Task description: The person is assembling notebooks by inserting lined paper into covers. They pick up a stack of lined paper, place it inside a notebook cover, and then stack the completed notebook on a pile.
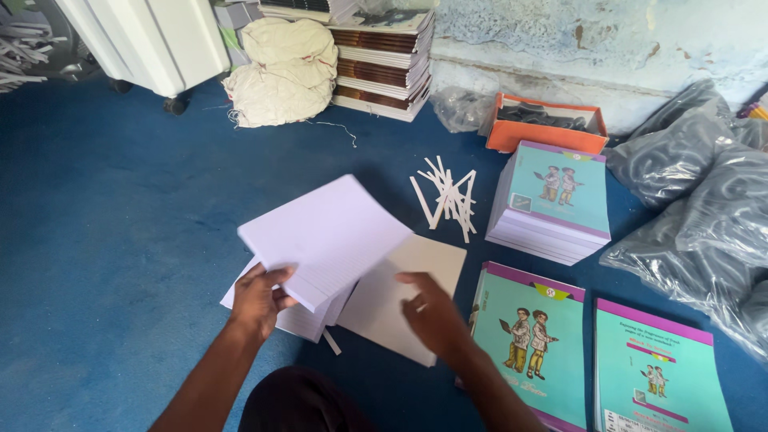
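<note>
Head view, read left to right. On the blue floor (pixel 112 240), the left hand (pixel 260 300) grips a block of ruled white sheets (pixel 324 236) at its near edge, thumb on top and fingers underneath, lifting it at a tilt above a lower stack of similar sheets (pixel 300 320). Beside it lies a plain cream board (pixel 400 300), flat on the floor; the right hand (pixel 432 316) rests on it with fingers loosely spread, holding nothing. Beyond the board is a scatter of white paper strips (pixel 448 196). Further right stand teal-covered booklets: a tall pile (pixel 552 200) behind, one booklet (pixel 532 340) just beside the right hand, and another (pixel 656 372) near the frame edge. An orange box (pixel 544 128) and grey plastic bags (pixel 704 200) lie at the far right.

Handling, as judged: the sheet block is light but limp and unbound, so it is likely to fan or slide; a pinch across one squared edge, with support beneath, seems to suit it best.
</note>
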